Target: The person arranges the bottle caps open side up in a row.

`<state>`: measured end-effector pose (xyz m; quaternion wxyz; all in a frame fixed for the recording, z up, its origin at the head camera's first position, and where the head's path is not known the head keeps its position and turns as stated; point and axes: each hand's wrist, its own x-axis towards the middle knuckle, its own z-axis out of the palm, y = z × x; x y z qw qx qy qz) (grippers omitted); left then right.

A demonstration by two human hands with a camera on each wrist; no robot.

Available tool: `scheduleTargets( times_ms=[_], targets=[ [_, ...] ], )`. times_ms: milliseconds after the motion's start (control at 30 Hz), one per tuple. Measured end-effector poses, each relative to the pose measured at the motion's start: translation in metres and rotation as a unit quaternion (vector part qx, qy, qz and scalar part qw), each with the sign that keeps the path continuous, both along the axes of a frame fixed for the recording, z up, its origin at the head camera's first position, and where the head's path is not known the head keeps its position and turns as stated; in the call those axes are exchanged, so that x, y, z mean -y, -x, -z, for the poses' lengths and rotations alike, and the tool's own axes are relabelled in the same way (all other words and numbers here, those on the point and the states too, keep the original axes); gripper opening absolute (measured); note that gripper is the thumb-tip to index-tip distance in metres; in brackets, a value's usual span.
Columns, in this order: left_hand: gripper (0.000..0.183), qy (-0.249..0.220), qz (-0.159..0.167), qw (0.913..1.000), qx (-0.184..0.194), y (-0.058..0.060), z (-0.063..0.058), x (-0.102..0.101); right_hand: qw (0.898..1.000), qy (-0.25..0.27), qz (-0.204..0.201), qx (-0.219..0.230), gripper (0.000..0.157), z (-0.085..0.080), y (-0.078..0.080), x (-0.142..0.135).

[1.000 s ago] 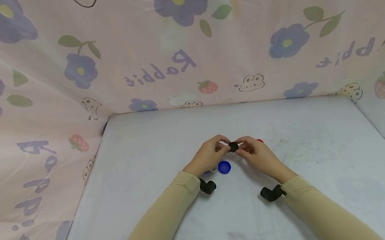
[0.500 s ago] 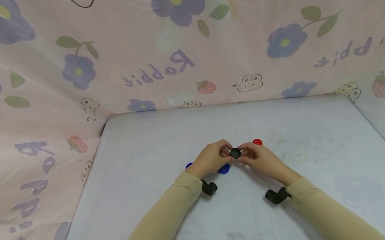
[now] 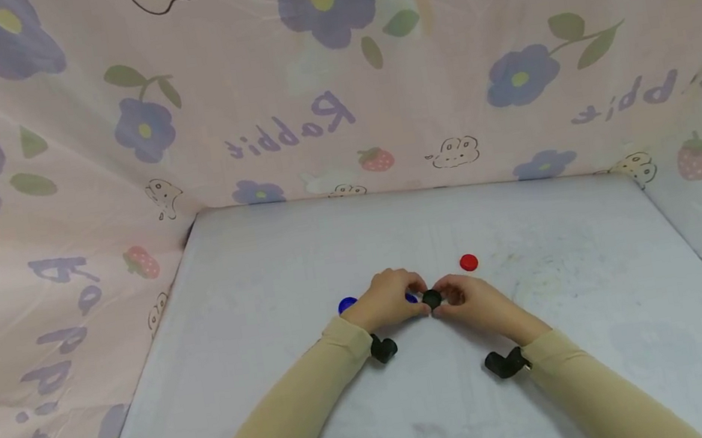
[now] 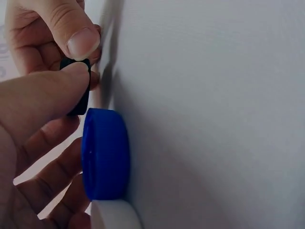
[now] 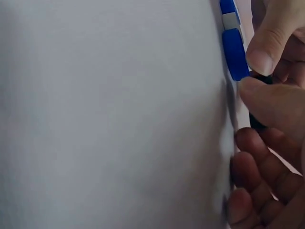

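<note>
Between the two hands is a small round black bottle cap [image 3: 432, 299], its closed dark face upward in the head view. The left hand [image 3: 387, 300] pinches its left side with thumb and fingers. From the other side, the right hand [image 3: 476, 304] pinches it too, its thumb near the left thumb in the wrist views. Right beside the black cap stands a blue bottle cap [image 4: 106, 153], low on the table and partly under the left fingers. A white cap [image 4: 114, 215] follows it in line; the left hand hides it in the head view.
Another blue cap [image 3: 346, 304] lies at the row's left end, partly behind the left hand. A red cap [image 3: 469, 263] lies beyond the right hand on the white table [image 3: 301, 249]. Black wrist mounts [image 3: 384, 349] jut from both sleeves. A patterned curtain [image 3: 274, 71] surrounds the table.
Both hands have come down and nearer with the black cap, to beside the blue cap. Its hollow side showed half a second ago; now its closed face does. The red cap is fully uncovered.
</note>
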<state>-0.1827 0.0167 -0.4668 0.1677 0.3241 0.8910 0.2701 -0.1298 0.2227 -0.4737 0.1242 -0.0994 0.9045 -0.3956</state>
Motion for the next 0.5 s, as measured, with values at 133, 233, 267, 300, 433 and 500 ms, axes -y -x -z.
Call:
scheduleTargets(
  times_ms=[133,233,267,300,433,500],
  targets=[
    [0.032,0.01,0.005,0.9999,-0.013,-0.001,0.002,0.0,1.0,-0.003,-0.004,-0.008,0.03,0.005,-0.001,0.0],
    [0.036,0.016,0.01,0.9996,-0.019,-0.003,0.003,0.0,1.0,-0.001,-0.006,-0.014,0.031,0.009,0.0,0.0],
    [0.038,0.02,0.012,0.9995,-0.021,-0.003,0.003,0.0,1.0,0.0,-0.008,-0.015,0.031,0.009,0.0,0.0],
    [0.039,0.023,0.015,0.9994,-0.023,-0.003,0.002,0.0,1.0,0.001,-0.005,-0.011,0.031,0.01,0.0,0.0],
    [0.04,0.037,0.025,0.9985,-0.03,-0.004,0.001,0.0,1.0,0.0,-0.005,-0.006,0.033,0.012,0.002,-0.001],
    [0.04,0.044,0.029,0.998,-0.035,-0.004,0.001,0.0,1.0,0.0,-0.006,-0.005,0.034,0.013,0.002,-0.001]
  ],
)
